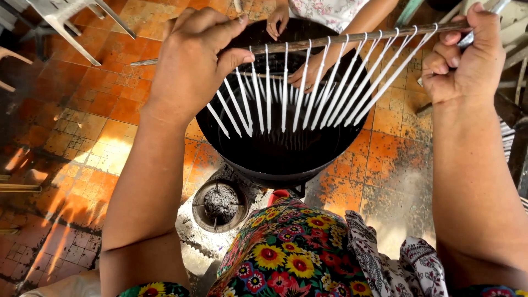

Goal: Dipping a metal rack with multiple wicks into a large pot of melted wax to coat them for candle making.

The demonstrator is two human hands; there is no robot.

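My left hand (192, 60) and my right hand (467, 58) each grip one end of a thin wooden rod (357, 37). Several white candles (300, 96) hang from the rod by their wicks, swung at a slant. They dangle over a large black pot (286, 148) that stands on the floor between my arms. The pot's inside looks dark and glossy.
Another person's hands (311, 69) reach over the pot's far rim. A small round stove with grey ash (221, 204) sits by my flowered lap (291, 253). Orange floor tiles (88, 121) lie all around, with white chair legs (77, 22) at the top left.
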